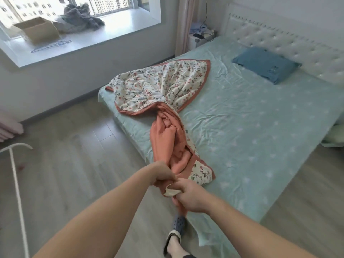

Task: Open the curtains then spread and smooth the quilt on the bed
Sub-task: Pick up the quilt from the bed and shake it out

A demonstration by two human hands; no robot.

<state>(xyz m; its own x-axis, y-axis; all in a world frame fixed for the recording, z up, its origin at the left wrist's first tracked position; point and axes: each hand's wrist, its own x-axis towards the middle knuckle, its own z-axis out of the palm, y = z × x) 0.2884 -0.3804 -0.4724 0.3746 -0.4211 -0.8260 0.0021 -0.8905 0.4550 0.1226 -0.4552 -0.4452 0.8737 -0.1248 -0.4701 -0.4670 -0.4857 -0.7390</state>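
1. Quilt [163,94] lay bunched on the bed [260,127], drawn into a long twisted rope that ran from the two hands at the foot corner away toward the window-side edge, where its floral face fanned out.
2. Both hands met at the near end of that rope, just off the corner of the mattress. The left hand [162,175] had its fingers curled round the orange backing; the right hand [189,196] pinched a cream-coloured corner of the same end, touching the left.
3. The long axis of the quilt pointed straight away from the grip, up and slightly left in the head view, so nearly all the cloth lay beyond the hands, none beside them.
4. The bare stretch of sheet, with the blue pillow [266,64] near the headboard [286,41], lay to the right of that axis; the right hand was the nearer to it.
5. The curtain [183,25] hung gathered beside the window [74,8], so that part of the task looked finished.
6. Spreading would likely call for parting the hands along the near hem, the right one carrying its corner across the foot of the bed, though the twist in the middle could resist.
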